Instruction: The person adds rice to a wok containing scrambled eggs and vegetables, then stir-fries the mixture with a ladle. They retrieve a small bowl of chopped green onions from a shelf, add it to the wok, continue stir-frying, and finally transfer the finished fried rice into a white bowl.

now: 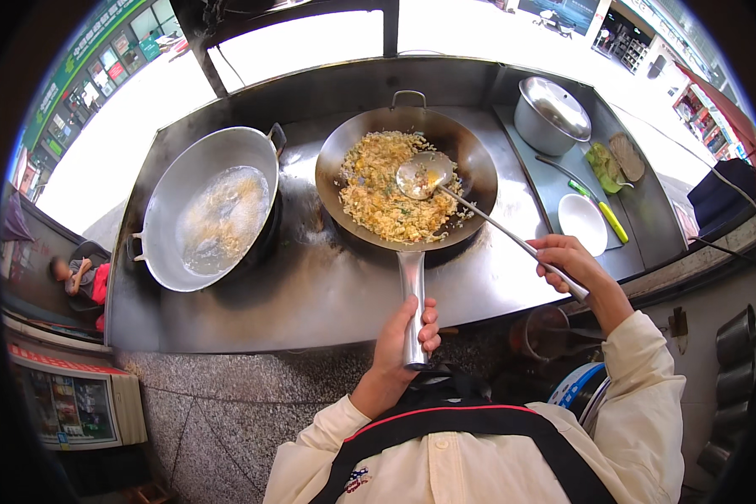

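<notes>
My left hand [409, 331] is closed around the metal handle of a wok [479, 170], which stands on the steel counter in front of me. Fried rice [372, 195] with bits of egg and greens covers much of the wok's inside. In my right hand [570, 268] is the long handle of a metal ladle [425, 175]. The ladle's bowl rests on or just over the rice, right of the wok's middle, with some rice in it.
Left of the wok stands a large two-handled pan [164, 214] of bubbling liquid. At the right are a lidded pot [551, 120], a white bowl [583, 223], a yellow-green-handled tool [612, 222] and leafy greens [605, 167]. A person [85, 277] sits at the far left.
</notes>
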